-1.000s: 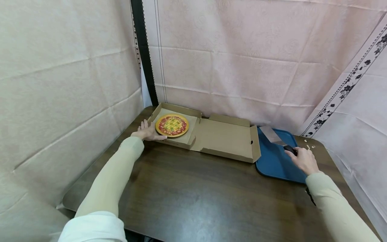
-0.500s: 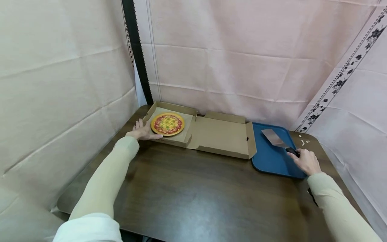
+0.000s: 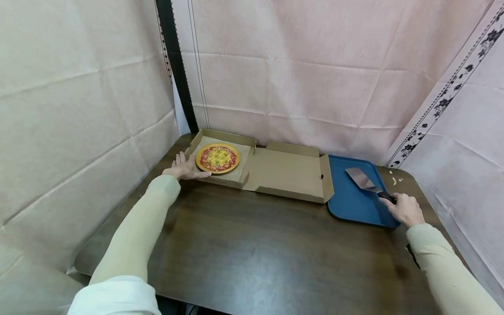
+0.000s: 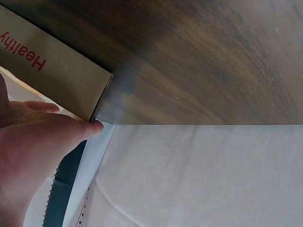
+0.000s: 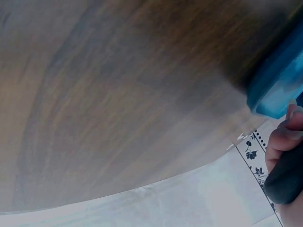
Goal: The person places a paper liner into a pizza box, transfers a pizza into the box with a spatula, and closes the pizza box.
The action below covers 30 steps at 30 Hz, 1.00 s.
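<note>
My right hand (image 3: 405,209) grips the black handle of a flat metal spatula (image 3: 361,179), its blade over the blue tray (image 3: 350,212). In the right wrist view the fingers curl round the dark handle (image 5: 286,175). My left hand (image 3: 185,168) has its fingers spread at the near left corner of an open cardboard pizza box (image 3: 289,171). A round pizza (image 3: 218,158) with yellow and red topping lies on white paper in the box's left half. Seen from the left wrist, the hand (image 4: 42,137) is against the box wall (image 4: 52,61) that bears red lettering.
Everything stands on a dark wooden table (image 3: 252,245). The box's opened lid lies flat, its right flap beside the tray. Small pale scraps (image 3: 395,180) lie right of the tray. Pale cloth (image 3: 307,87) hangs behind and on both sides.
The spatula has moved right and toward me over the tray with my right hand. My left hand stays at the box corner. The head view has shifted slightly.
</note>
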Tool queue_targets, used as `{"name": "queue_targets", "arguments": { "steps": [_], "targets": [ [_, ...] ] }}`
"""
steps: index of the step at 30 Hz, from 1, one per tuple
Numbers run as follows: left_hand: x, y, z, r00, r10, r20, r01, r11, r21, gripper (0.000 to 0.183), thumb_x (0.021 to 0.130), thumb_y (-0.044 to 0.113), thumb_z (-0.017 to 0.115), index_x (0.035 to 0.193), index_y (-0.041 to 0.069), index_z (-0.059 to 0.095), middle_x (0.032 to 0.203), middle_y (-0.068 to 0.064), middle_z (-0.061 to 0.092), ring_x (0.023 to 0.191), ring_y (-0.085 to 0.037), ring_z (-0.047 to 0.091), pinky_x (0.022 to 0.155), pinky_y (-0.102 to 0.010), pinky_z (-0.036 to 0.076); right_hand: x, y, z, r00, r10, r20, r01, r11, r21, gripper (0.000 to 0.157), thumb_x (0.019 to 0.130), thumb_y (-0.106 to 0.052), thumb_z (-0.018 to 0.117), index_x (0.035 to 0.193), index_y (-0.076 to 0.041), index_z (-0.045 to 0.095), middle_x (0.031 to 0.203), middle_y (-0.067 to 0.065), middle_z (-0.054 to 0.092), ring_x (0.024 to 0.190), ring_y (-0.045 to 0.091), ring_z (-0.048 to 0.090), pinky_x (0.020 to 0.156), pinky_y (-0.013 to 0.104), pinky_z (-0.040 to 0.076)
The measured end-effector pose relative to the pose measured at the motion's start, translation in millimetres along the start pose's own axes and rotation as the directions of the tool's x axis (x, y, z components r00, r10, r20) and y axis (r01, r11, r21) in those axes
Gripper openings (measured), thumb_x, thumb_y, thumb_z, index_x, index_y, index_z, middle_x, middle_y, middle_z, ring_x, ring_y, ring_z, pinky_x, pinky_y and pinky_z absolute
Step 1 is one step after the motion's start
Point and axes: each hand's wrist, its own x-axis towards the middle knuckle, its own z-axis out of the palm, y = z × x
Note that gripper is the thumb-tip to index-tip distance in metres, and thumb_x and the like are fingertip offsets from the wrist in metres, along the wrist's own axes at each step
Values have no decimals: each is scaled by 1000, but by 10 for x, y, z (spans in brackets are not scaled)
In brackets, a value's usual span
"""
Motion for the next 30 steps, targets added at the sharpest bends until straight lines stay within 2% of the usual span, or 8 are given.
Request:
{"name": "queue_targets", "arguments": {
  "steps": [8, 14, 22, 25, 30],
  "targets": [
    [18, -17, -11, 1000, 3, 4, -3, 1000, 12, 112, 87, 64, 56, 151, -10, 1, 150, -43, -16, 142, -57, -10, 118, -62, 4, -11, 25, -7, 999, 3, 32, -2, 1000, -15, 62, 95, -41, 57, 116, 17, 57, 110, 42, 58, 91, 58, 57, 70, 62, 48],
    [28, -29, -1, 1000, 1, 8, -1, 1000, -3, 113, 86, 67, 54, 151, -8, 0, 151, -41, -18, 142, -55, -13, 118, -62, 0, -28, 24, -8, 999, 7, 42, -7, 1000, -13, 62, 95, -41, 57, 118, 17, 57, 112, 42, 57, 94, 59, 56, 72, 63, 47],
    [126, -103, 34, 1000, -9, 14, 10, 1000, -26, 138, 66, 87, 56, 152, -6, 0, 151, -40, -18, 142, -55, -13, 117, -62, -1, -53, 55, 4, 999, -6, 41, 6, 1000, -10, 61, 95, -40, 57, 117, 17, 57, 111, 42, 58, 92, 58, 57, 69, 60, 48],
    [102, -84, 25, 1000, -14, 12, 15, 1000, -23, 136, 68, 84, 57, 152, -7, 1, 151, -40, -18, 142, -55, -13, 117, -63, -1, -60, 74, 18, 999, -6, 40, 7, 1000, -9, 63, 95, -42, 57, 117, 16, 57, 111, 42, 58, 93, 58, 57, 69, 60, 48],
    [58, -41, 14, 1000, -6, 7, 6, 1000, -9, 118, 82, 70, 56, 152, -7, 1, 151, -40, -18, 142, -55, -13, 118, -62, 0, -78, 101, 44, 1000, 3, 26, -2, 1000, -14, 62, 94, -43, 56, 117, 14, 58, 111, 41, 59, 93, 57, 57, 68, 60, 48]
  ]
}}
